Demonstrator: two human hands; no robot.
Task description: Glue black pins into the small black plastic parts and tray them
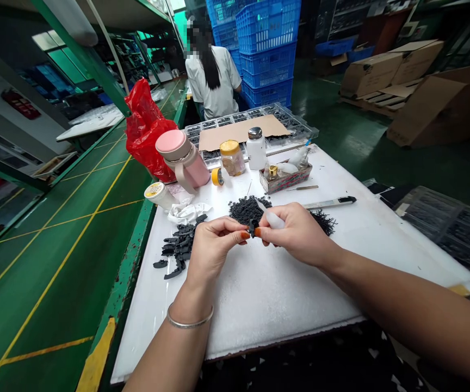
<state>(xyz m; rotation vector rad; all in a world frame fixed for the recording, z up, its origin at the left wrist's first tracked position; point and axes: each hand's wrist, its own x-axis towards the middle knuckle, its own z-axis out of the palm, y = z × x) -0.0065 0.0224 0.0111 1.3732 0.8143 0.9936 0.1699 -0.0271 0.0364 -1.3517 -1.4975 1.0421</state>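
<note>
My left hand [214,242] pinches a small black plastic part [253,227] between thumb and fingertips above the white work board [267,294]. On the part's other side, my right hand [302,231] has its thumb and fingertips against it. That same hand also holds a small white squeeze bottle [274,220], its thin nozzle pointing up and left. Just behind the hands lies a heap of tiny black rings [243,208]. Curved black plastic pieces [180,245] are piled left of my left hand. Thin black pins [325,222] lie beyond my right hand.
Along the back stand a pink mug [192,169], a yellow-lidded jar [232,159], a white pump bottle [256,149] and a small box of bottles [288,179]. A red bag [147,130] sits behind the mug. A utility knife [333,202] lies right. A person [214,81] sits beyond.
</note>
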